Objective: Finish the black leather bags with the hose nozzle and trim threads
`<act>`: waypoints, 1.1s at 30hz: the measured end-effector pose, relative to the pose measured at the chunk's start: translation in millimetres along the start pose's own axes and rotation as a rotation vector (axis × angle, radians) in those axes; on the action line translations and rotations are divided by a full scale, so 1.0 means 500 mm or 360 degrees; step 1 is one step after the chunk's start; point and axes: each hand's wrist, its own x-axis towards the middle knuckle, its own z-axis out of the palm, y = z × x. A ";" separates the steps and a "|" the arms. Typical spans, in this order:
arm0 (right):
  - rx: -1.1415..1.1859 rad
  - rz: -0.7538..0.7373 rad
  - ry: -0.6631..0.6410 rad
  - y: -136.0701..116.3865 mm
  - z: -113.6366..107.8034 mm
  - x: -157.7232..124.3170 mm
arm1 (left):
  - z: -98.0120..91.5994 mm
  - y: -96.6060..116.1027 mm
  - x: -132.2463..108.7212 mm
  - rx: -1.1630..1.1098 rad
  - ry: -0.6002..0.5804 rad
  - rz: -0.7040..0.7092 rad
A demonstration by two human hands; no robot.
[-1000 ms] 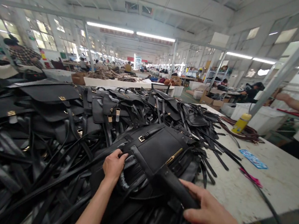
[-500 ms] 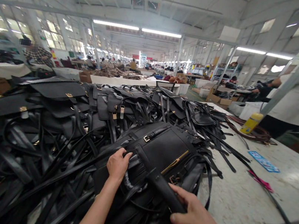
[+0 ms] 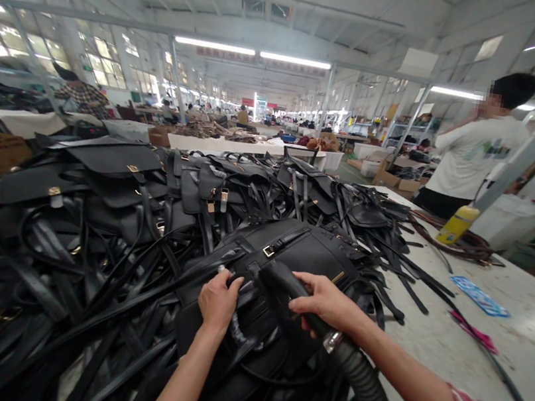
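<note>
A black handbag (image 3: pixel 307 250) with gold hardware lies on top of a big heap of black bags and straps (image 3: pixel 94 215). My left hand (image 3: pixel 218 300) grips the bag's handle near its top edge. My right hand (image 3: pixel 325 303) is closed around a black nozzle (image 3: pixel 283 282) joined to a ribbed hose (image 3: pixel 364 389), with the nozzle tip pressed against the bag just right of my left hand.
A white worktable (image 3: pixel 492 341) stretches to the right, bearing a yellow bottle (image 3: pixel 456 223), a blue card (image 3: pixel 479 296), a pink item (image 3: pixel 474 330) and brown straps. A person in a white shirt (image 3: pixel 472 157) stands beyond it. More tables and workers fill the hall behind.
My right hand has slid up the nozzle toward the bag, bringing its tip close to my left hand. The person in white has moved left into fuller view.
</note>
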 end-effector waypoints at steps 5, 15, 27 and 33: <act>-0.0084 0.0084 -0.0067 0.008 0.008 0.088 | 0.017 0.001 0.000 0.0037 -0.0004 0.0012; 0.0055 -0.0018 0.0083 0.008 0.009 -0.044 | -0.005 -0.004 0.001 -0.0024 -0.0021 -0.0022; 0.0353 0.0204 0.0103 0.156 0.048 -0.261 | -0.004 0.002 -0.028 0.0018 0.0012 -0.0075; 0.0383 0.0170 0.0204 0.124 0.035 -0.253 | -0.014 -0.003 -0.037 0.0005 0.0022 -0.0118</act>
